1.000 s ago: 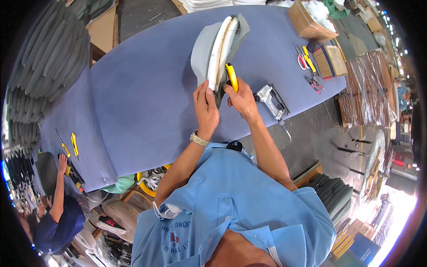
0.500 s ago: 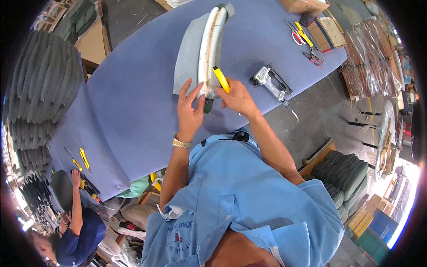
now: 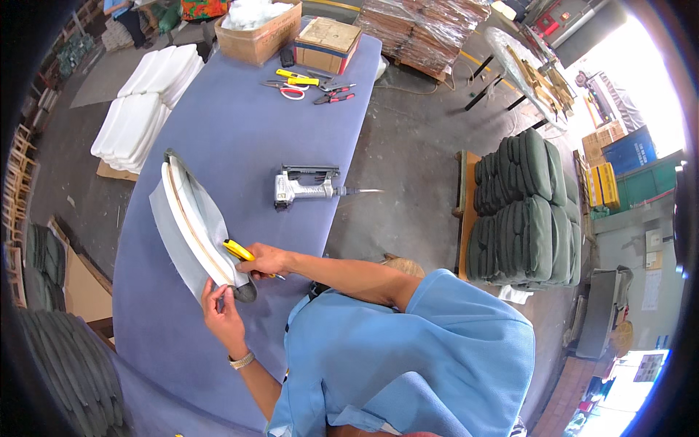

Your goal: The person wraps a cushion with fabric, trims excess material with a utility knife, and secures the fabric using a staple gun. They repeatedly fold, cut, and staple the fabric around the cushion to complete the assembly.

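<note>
A curved padded piece lies on the blue-covered table, with grey-green fabric, white padding and a brown strip along its length. Loose grey fabric spreads out along its left side. My left hand pinches the near end of this piece, close to a dark fabric corner. Closed around a yellow utility knife, my right hand rests against the piece's right side near that same end. A thin tip pokes out below the right hand.
A staple gun with a hose fitting lies right of the piece. Farther back are scissors, pliers, a yellow cutter and two cardboard boxes. Dark cushions stand stacked on the right, white ones at far left.
My view has turned to the right, so the person at lower left is out of sight. Both hands stay at the piece's near end; the knife is still in my right hand.
</note>
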Tool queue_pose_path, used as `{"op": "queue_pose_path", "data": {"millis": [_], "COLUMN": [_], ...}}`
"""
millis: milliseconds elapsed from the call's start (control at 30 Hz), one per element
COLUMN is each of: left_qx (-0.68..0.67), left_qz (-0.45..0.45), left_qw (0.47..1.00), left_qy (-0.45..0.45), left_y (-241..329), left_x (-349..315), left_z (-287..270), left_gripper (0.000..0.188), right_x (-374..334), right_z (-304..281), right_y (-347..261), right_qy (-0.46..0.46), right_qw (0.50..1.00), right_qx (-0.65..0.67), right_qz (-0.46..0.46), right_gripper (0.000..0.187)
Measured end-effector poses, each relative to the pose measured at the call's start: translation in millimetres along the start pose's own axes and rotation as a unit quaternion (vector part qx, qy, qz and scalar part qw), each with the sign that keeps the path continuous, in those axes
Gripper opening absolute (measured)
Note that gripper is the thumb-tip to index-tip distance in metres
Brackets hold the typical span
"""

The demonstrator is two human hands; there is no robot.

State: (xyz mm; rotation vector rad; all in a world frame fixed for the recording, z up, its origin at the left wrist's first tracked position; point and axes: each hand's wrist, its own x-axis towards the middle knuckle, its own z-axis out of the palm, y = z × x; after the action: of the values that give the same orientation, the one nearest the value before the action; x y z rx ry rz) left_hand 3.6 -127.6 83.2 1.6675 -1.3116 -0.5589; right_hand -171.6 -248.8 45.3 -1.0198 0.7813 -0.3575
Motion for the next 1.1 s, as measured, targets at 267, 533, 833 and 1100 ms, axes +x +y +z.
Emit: {"op": "queue_pose_path", "data": {"millis": [267,533,833,1100], "left_qx": [0.074,0.083,-0.273,-0.3], "left_qz": [0.059,0.02,-0.202,-0.233], "left_qw": [0.995,0.996,0.941,0.925], "left_qy": [-0.004,0.029,0.011,0.0], "left_y": [10,-6,-14,-13], "left_x": [3,6,9,8], "left_z": [20,8,-5,-8], "left_gripper": [0.023,0.02,0.017,0.014], "right_x": [-2,10,-11,-36], "right_z": [-7,5,3,-2], "right_y": [0,4,-29,-105], "right_qy": [0.035,0.112,0.105,0.02], "right_qw": [0.997,0.961,0.971,0.962], "right_qx": [-0.073,-0.252,-0.21,0.057], "right_qz": [-0.013,0.014,-0.032,-0.265], "right_gripper": [0.031,0.039,0.039,0.032]}}
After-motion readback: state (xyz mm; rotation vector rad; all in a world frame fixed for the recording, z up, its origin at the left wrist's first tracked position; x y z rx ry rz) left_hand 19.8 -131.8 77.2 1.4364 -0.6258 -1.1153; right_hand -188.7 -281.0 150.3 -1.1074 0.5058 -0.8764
